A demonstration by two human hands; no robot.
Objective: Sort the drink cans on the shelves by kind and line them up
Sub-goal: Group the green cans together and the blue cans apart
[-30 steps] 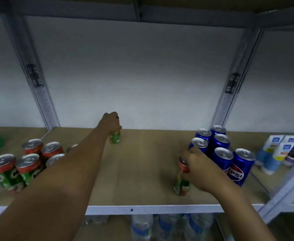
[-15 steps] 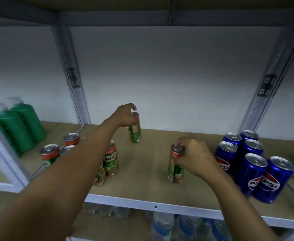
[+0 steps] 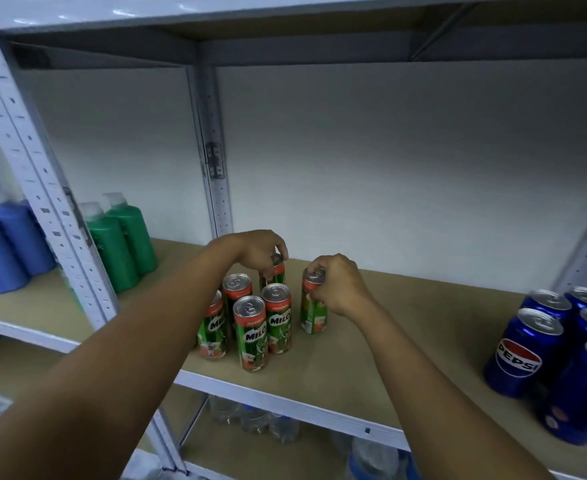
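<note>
The left hand [image 3: 262,249] grips the top of a slim green-and-red Milo can [image 3: 274,276] standing at the back of a cluster of four upright Milo cans [image 3: 250,332] on the tan wooden shelf [image 3: 406,344]. The right hand [image 3: 337,287] curls round the upper part of another slim Milo can [image 3: 313,315], upright just to the right of that cluster and apart from it. Well to the right of the cluster stand blue Pepsi cans [image 3: 527,344]; to its left, beyond the grey metal upright [image 3: 216,168], green plastic bottles [image 3: 119,244].

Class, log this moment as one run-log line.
left hand: holds rear Milo can | right hand: holds Milo can | Pepsi cans: grouped right
</note>
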